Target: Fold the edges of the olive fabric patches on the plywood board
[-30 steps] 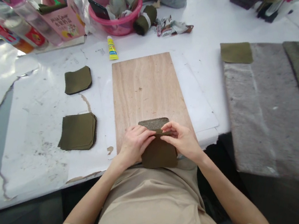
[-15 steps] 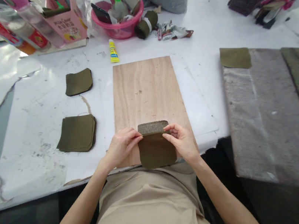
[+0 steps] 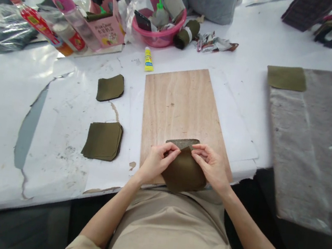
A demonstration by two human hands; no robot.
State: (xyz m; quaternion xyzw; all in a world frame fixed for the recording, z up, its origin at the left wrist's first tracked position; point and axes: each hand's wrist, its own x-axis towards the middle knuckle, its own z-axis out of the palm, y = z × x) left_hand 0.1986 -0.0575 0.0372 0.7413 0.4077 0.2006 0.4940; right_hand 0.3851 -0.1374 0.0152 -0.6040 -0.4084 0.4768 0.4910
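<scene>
My left hand (image 3: pixel 159 161) pinches the top edge of an olive-green leather-like piece (image 3: pixel 184 172) between thumb and fingers. On the opposite side, my right hand (image 3: pixel 213 168) has its thumb and forefinger closed at the same edge. The piece hangs over the near end of a wooden board (image 3: pixel 182 102), its middle raised to a peak between my hands. Behind it shows a greyish speckled strip (image 3: pixel 178 142), partly hidden by my fingers. Left of the board lie two stacks of similar olive pieces, a larger stack (image 3: pixel 102 141) and a smaller stack (image 3: pixel 110 88).
A yellow glue tube (image 3: pixel 148 60) lies beyond the board. Further back stand a pink basket (image 3: pixel 158 38) of tools, a pink box (image 3: pixel 107 30) and bottles. On the right is a grey slab (image 3: pixel 311 133) with an olive piece (image 3: pixel 287 77) on its corner.
My left hand has moved inward along the top edge, toward my right hand, and the edge now rises to a peak. The whole view has shifted, so the table appears further right.
</scene>
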